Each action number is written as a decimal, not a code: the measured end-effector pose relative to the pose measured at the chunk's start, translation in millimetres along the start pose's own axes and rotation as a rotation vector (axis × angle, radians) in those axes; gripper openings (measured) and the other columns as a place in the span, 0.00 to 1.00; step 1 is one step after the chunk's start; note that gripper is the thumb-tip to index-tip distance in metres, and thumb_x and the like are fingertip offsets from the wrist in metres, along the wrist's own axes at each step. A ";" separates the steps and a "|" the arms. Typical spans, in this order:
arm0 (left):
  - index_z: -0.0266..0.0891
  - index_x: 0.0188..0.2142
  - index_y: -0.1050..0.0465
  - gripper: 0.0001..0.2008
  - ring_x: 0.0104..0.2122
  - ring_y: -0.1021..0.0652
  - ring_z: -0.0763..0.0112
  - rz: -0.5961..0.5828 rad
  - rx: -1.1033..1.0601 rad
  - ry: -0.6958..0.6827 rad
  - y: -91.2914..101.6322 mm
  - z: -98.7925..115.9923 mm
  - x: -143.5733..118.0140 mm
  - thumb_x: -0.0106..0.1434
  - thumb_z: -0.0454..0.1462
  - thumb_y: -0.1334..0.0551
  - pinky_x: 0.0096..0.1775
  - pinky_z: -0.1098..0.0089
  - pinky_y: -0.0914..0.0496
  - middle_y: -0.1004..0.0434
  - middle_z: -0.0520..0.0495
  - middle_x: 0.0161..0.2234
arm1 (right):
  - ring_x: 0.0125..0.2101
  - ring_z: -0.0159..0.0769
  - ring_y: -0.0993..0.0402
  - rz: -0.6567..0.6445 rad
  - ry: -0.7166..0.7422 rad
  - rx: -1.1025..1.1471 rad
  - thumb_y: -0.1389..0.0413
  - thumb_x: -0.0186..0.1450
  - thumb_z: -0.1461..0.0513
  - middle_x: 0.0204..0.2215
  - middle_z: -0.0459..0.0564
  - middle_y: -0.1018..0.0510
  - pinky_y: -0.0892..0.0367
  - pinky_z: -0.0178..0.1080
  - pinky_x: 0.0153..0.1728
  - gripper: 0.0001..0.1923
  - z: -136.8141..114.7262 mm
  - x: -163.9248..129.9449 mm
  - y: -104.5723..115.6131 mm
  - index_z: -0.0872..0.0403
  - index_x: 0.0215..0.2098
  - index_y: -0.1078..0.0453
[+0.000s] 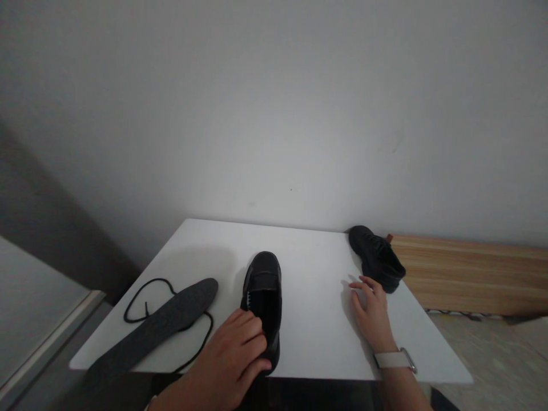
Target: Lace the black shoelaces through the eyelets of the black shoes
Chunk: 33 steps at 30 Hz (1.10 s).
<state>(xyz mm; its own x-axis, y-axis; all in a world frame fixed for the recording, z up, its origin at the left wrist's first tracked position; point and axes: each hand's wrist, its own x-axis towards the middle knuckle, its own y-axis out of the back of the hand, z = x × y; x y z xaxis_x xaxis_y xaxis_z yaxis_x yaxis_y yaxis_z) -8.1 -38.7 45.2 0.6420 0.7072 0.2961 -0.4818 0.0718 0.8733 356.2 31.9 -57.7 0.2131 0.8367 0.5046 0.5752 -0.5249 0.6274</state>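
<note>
A black shoe (264, 281), its toe pointing away from me, stands near the middle of the white table. My left hand (242, 348) grips its left side towards the heel, fingers curled over the opening's edge. At the right, my right hand (371, 314) holds nothing, with its fingers apart and slightly bent above the tabletop. Just beyond those fingers sits a second black shoe (377, 257), turned at an angle. On the left lies a dark grey insole (171, 319) over a black shoelace (209, 331), which loops out on both sides of it.
The white table (312, 325) stands against a plain grey wall (291, 114). Beyond its right edge is a low wood-grain surface (466, 274), with pale floor (483, 342) in front. A white ledge (51, 342) runs along the left.
</note>
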 end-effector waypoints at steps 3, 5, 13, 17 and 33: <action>0.40 0.31 0.29 0.09 0.38 0.24 0.58 -0.036 0.036 -0.008 -7.0 2.8 -0.8 0.58 0.33 0.29 0.42 0.58 0.28 0.23 0.49 0.36 | 0.53 0.53 0.34 0.026 -0.073 0.189 0.45 0.64 0.54 0.50 0.59 0.29 0.39 0.60 0.55 0.13 -10.0 -0.1 3.9 0.53 0.37 0.25; 0.45 0.42 0.25 0.11 0.46 0.24 0.55 0.036 0.046 -0.001 -5.6 -2.9 -6.1 0.60 0.38 0.30 0.47 0.56 0.27 0.22 0.46 0.45 | 0.52 0.51 0.31 0.037 -0.142 0.332 0.45 0.65 0.52 0.50 0.58 0.27 0.34 0.57 0.51 0.13 -19.0 -1.5 6.0 0.53 0.38 0.26; 0.41 0.60 0.33 0.28 0.52 0.25 0.43 0.250 0.427 0.408 14.0 -100.5 -81.7 0.66 0.53 0.42 0.51 0.47 0.29 0.26 0.34 0.54 | 0.37 0.36 0.25 0.075 -0.651 1.359 0.39 0.62 0.56 0.40 0.47 0.22 0.27 0.43 0.39 0.05 -80.4 10.9 28.7 0.48 0.34 0.23; 0.36 0.58 0.31 0.31 0.52 0.25 0.42 0.123 0.483 0.598 9.1 -124.0 -110.3 0.62 0.53 0.42 0.51 0.48 0.29 0.26 0.32 0.55 | 0.29 0.30 0.29 0.072 -0.738 1.662 0.36 0.57 0.62 0.32 0.45 0.25 0.29 0.36 0.31 0.04 -110.2 20.3 32.1 0.52 0.31 0.26; 0.42 0.45 0.26 0.20 0.43 0.20 0.53 0.080 0.157 0.910 28.6 -110.3 -83.3 0.63 0.49 0.48 0.45 0.57 0.27 0.21 0.42 0.46 | 0.29 0.27 0.33 0.018 -0.674 1.843 0.39 0.60 0.64 0.33 0.42 0.30 0.32 0.32 0.30 0.03 -136.7 24.8 35.1 0.55 0.33 0.29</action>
<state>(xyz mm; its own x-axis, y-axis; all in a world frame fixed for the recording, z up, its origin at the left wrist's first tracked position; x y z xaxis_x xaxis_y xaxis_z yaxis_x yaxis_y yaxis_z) -141.2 -18.0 2.8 -0.1371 0.9905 -0.0023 -0.3759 -0.0499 0.9253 273.7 12.8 57.9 0.1866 0.9813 -0.0473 0.4596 -0.1298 -0.8786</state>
